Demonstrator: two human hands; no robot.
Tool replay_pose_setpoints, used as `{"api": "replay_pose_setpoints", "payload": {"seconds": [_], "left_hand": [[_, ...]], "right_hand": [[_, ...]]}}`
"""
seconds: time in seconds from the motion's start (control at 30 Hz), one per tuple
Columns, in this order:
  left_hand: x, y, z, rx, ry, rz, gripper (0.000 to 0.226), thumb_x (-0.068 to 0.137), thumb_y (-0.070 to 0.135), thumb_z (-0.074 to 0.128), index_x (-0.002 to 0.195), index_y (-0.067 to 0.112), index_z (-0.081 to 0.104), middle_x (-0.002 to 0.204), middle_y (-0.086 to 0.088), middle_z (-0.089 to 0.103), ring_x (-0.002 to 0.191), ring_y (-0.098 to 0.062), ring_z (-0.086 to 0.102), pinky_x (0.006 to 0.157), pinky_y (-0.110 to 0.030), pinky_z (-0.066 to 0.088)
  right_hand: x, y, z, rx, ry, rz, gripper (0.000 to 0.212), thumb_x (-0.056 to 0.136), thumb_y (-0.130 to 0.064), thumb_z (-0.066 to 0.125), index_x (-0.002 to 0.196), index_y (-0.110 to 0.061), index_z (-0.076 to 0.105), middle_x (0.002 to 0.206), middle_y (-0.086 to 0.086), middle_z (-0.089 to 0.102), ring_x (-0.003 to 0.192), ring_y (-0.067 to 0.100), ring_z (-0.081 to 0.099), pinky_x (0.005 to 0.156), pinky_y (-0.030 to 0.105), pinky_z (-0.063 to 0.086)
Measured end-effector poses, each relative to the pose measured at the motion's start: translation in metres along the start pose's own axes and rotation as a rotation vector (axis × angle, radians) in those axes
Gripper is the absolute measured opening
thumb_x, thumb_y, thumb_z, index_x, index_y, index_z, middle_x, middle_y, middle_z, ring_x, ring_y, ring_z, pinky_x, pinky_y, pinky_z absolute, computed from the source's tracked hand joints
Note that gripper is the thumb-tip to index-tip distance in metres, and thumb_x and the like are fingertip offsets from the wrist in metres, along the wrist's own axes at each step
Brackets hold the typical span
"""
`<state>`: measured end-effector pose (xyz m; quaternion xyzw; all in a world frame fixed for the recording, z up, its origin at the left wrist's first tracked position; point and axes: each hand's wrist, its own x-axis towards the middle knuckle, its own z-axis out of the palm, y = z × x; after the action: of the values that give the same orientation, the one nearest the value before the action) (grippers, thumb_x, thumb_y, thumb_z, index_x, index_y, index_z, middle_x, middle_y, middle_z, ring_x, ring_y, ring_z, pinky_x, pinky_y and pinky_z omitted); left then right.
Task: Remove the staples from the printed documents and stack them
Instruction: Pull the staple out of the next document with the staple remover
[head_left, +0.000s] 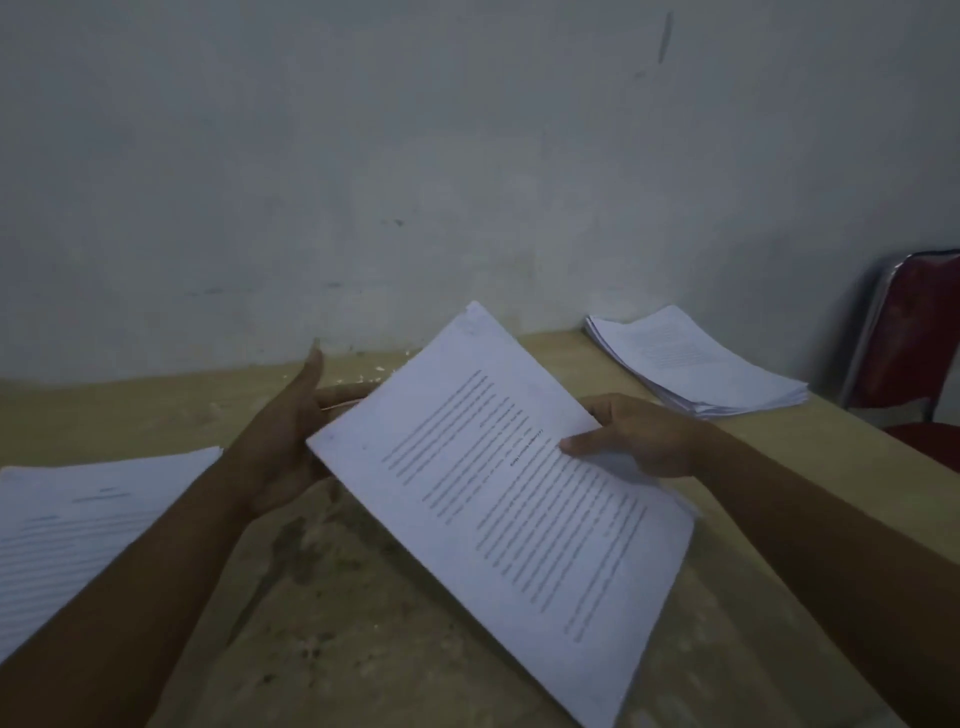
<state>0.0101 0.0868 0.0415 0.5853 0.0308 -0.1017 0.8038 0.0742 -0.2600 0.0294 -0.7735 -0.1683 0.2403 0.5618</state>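
A printed document (498, 488), several white pages of text, is held tilted above the table between both hands. My right hand (639, 434) grips its right edge, thumb on top of the page and fingers underneath. My left hand (283, 441) is at the left edge with the thumb raised and the fingers straight under the sheets; I cannot see a staple from here. A stack of printed pages (696, 364) lies at the far right of the table. Another pile of printed sheets (78, 525) lies at the near left, partly under my left forearm.
The wooden table (332, 597) is stained and worn, and butts against a pale wall (415, 182). Small paper scraps (374, 371) lie along the table's far edge. A red chair with a metal frame (914, 338) stands past the right edge.
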Motion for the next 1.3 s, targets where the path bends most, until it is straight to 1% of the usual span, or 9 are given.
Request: {"api": "replay_pose_setpoints", "payload": {"seconds": [0.1,0.2,0.37,0.47,0.6,0.77,0.83,0.93,1.3], "left_hand": [[0.009,-0.007,-0.007,0.2,-0.018,-0.011,0.065,0.083,0.06,0.06,0.123,0.009,0.063,0.125,-0.016,0.065,0.1,-0.029,0.064,0.075,-0.039,0.054],[0.014,-0.02,-0.006,0.408,-0.101,0.016,0.067,0.066,0.061,0.076,0.117,0.018,0.069,0.103,-0.006,0.074,0.079,-0.02,0.07,0.059,-0.029,0.054],[0.026,-0.049,0.011,0.623,0.03,0.122,0.03,0.094,0.04,0.058,0.103,0.016,0.074,0.095,-0.003,0.077,0.085,-0.025,0.075,0.082,-0.044,0.059],[0.032,-0.066,0.013,0.702,0.118,0.235,0.029,0.099,0.036,0.052,0.097,0.019,0.074,0.086,0.001,0.077,0.075,-0.015,0.074,0.074,-0.035,0.059],[0.038,-0.076,0.014,0.77,0.187,0.315,0.036,0.102,0.036,0.044,0.092,0.009,0.066,0.078,-0.005,0.071,0.061,-0.005,0.063,0.056,-0.012,0.043],[0.047,-0.09,0.005,0.78,0.194,0.309,0.037,0.103,0.04,0.039,0.095,0.009,0.056,0.083,-0.021,0.063,0.072,-0.034,0.06,0.066,-0.038,0.043],[0.049,-0.09,0.003,0.819,0.162,0.307,0.037,0.103,0.04,0.038,0.091,0.008,0.053,0.08,-0.02,0.06,0.068,-0.03,0.056,0.067,-0.039,0.041],[0.053,-0.089,-0.001,0.878,0.108,0.307,0.038,0.103,0.04,0.039,0.087,0.007,0.049,0.078,-0.006,0.048,0.068,-0.013,0.045,0.072,-0.034,0.036],[0.055,-0.085,-0.001,0.844,0.105,0.345,0.044,0.103,0.037,0.041,0.078,0.001,0.045,0.064,-0.002,0.042,0.059,-0.014,0.041,0.062,-0.032,0.033]], "right_hand": [[0.002,-0.001,0.003,-0.165,-0.101,0.092,0.033,0.09,-0.013,0.068,0.123,-0.008,0.067,0.124,0.005,0.069,0.113,0.025,0.066,0.09,0.033,0.055],[0.002,-0.006,0.013,-0.293,-0.182,0.139,0.028,0.093,-0.011,0.064,0.121,-0.012,0.067,0.111,-0.002,0.074,0.097,0.015,0.072,0.076,0.02,0.055],[0.014,-0.009,0.022,-0.464,-0.201,0.174,0.027,0.093,-0.027,0.066,0.119,-0.018,0.069,0.107,-0.008,0.074,0.093,0.011,0.072,0.074,0.017,0.053],[0.031,-0.01,0.018,-0.809,-0.054,0.141,0.037,0.089,-0.057,0.06,0.109,-0.027,0.07,0.105,-0.01,0.069,0.09,0.009,0.067,0.076,0.022,0.05],[0.062,-0.002,0.01,-0.805,0.356,0.023,0.043,0.093,-0.057,0.054,0.08,-0.018,0.068,0.073,-0.004,0.07,0.065,0.014,0.067,0.062,0.025,0.044],[0.108,0.011,0.013,-0.896,0.675,-0.089,0.039,0.093,-0.05,0.054,0.107,-0.014,0.061,0.11,0.007,0.059,0.106,0.024,0.054,0.084,0.034,0.045],[0.123,0.013,0.017,-0.963,0.691,-0.004,0.052,0.093,-0.056,0.051,0.121,-0.012,0.055,0.124,0.012,0.052,0.118,0.03,0.047,0.096,0.043,0.043],[0.138,0.018,0.024,-1.07,0.675,0.088,0.062,0.095,-0.061,0.042,0.126,-0.008,0.049,0.127,0.018,0.051,0.118,0.034,0.047,0.097,0.045,0.04],[0.162,0.019,0.033,-1.244,0.585,0.151,0.067,0.1,-0.059,0.025,0.129,-0.004,0.049,0.127,0.02,0.051,0.118,0.036,0.047,0.094,0.046,0.042]]}}
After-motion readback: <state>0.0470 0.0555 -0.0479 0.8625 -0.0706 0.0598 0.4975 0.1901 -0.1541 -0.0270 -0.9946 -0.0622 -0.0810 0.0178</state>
